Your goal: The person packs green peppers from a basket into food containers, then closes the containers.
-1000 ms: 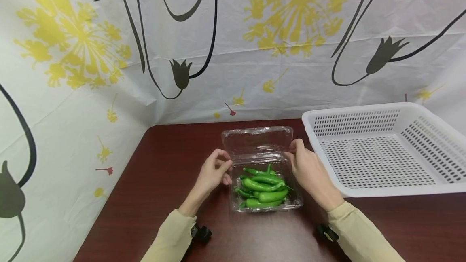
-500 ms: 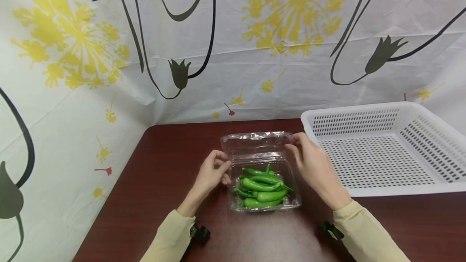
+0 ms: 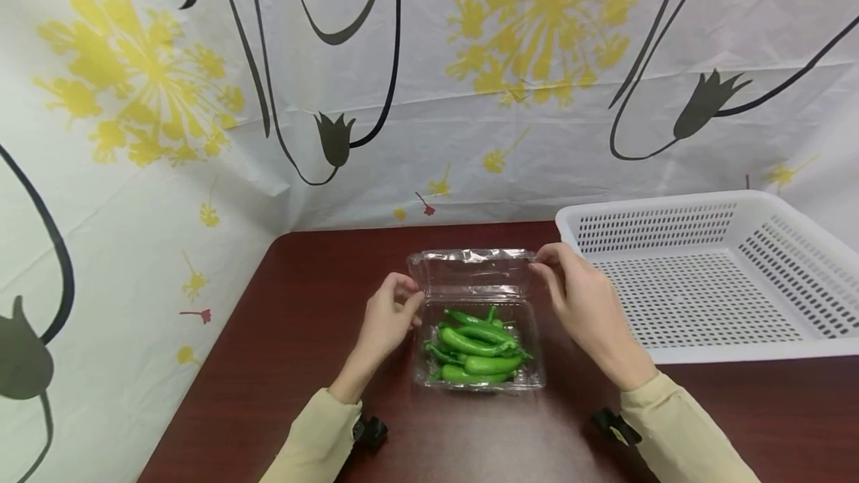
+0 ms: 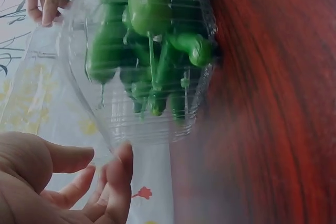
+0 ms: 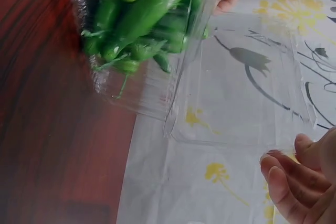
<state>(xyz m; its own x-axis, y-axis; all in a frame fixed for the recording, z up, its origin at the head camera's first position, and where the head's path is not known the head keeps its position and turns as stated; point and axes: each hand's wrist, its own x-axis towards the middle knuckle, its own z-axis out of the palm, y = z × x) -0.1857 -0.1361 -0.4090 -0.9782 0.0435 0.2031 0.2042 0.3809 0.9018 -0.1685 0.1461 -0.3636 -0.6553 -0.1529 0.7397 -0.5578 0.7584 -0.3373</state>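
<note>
In the head view, a clear plastic clamshell container [image 3: 537, 364] lies on the table, holding several green chili peppers [image 3: 479, 364]. Its hinged lid [image 3: 470, 274] stands raised at the back, tilted. My left hand [image 3: 387, 319] is at the container's rear left corner, with its fingers bent around the edge; the left wrist view shows a fingertip [image 4: 126, 153] against the plastic and the thumb slightly apart. My right hand [image 3: 587, 304] pinches the lid's upper right corner between thumb and fingers, seen closely in the right wrist view [image 5: 304, 174].
A large white perforated plastic basket [image 3: 671, 352] stands to the right, close to my right hand. The dark reddish wooden table [image 3: 268, 364] meets a white patterned cloth backdrop [image 3: 416, 155] at the back and left.
The right hand has moved up to the lid's upper corner and now pinches it. The lid's tilt has shifted slightly, and the container has slid a little left. The left hand has barely moved.
</note>
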